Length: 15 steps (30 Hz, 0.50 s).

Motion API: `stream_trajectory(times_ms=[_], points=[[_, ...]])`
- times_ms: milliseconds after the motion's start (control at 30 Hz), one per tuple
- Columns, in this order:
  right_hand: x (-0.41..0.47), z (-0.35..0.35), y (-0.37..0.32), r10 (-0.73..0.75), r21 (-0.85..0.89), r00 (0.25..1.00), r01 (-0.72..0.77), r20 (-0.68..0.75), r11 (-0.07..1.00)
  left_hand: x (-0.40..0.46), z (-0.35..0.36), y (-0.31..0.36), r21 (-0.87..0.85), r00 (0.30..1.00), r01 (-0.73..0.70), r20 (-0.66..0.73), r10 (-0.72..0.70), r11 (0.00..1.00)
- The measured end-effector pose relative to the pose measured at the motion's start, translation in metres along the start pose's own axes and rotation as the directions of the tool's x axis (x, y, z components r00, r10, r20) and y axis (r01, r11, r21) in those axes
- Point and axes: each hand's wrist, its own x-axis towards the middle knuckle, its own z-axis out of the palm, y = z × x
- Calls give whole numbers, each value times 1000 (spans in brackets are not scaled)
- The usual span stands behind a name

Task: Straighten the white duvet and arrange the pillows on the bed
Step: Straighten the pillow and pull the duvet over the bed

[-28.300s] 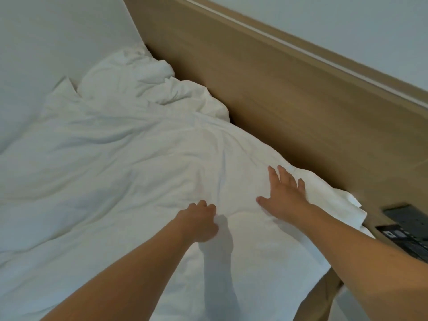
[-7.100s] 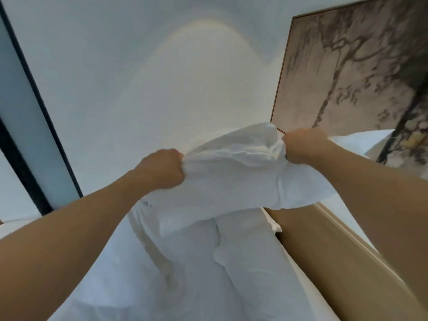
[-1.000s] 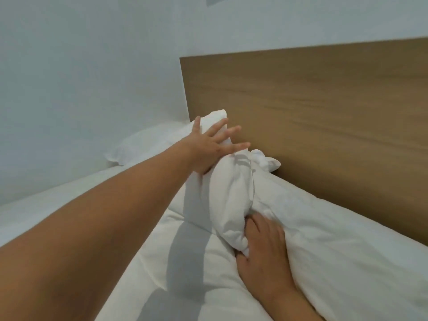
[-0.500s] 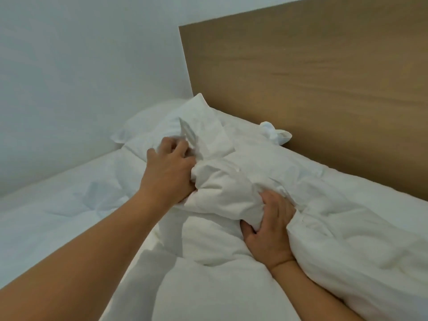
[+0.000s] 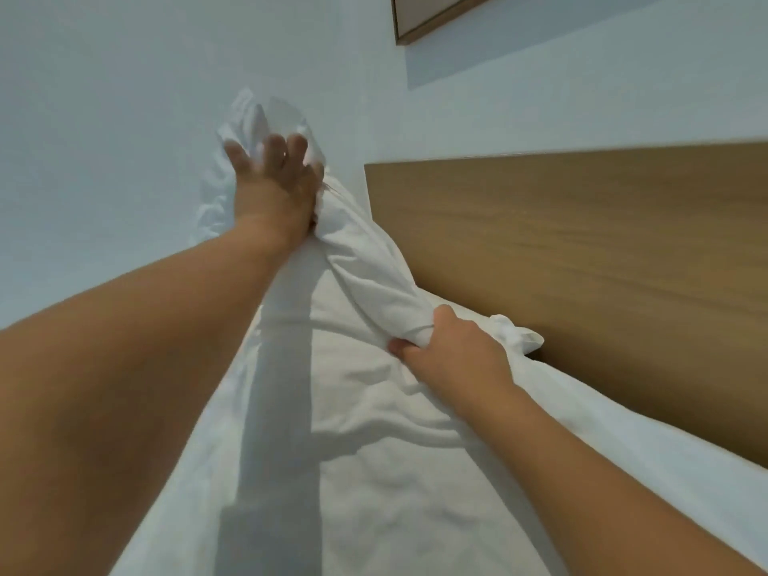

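Observation:
The white duvet [image 5: 374, 451] fills the lower middle of the head view, and one edge is pulled up off the bed into a twisted ridge. My left hand [image 5: 274, 189] is raised high against the wall and grips the top of that ridge, with bunched fabric showing past its fingers. My right hand [image 5: 453, 355] is lower, close to the headboard, with its fingers curled round the bottom of the same twisted fold. A small white fabric corner [image 5: 519, 336] pokes out just behind my right hand. No pillow is plainly visible.
The wooden headboard [image 5: 582, 264] runs along the right side, close behind the bedding. A pale wall [image 5: 104, 118] rises at the left and behind. The corner of a framed picture [image 5: 424, 18] hangs above the headboard.
Half a second ago both hands gripped bunched fabric low on the bed. My left hand has since swung up high, lifting the duvet edge, while my right hand keeps its hold near the headboard.

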Motion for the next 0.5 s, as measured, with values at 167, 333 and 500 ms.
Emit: stream_trajectory(times_ms=[167, 333, 500], points=[[-2, 62, 77, 92, -150, 992, -104, -87, 983, -21, 82, 107, -335, 945, 217, 308, -112, 917], [-19, 136, 127, 233, 92, 931, -215, -280, 972, -44, 178, 192, -655, 787, 531, 617, -25, 538], [-3, 178, 149, 242, 90, 924, -225, -294, 970, -58, 240, 249, -564, 745, 459, 665, 48, 686]])
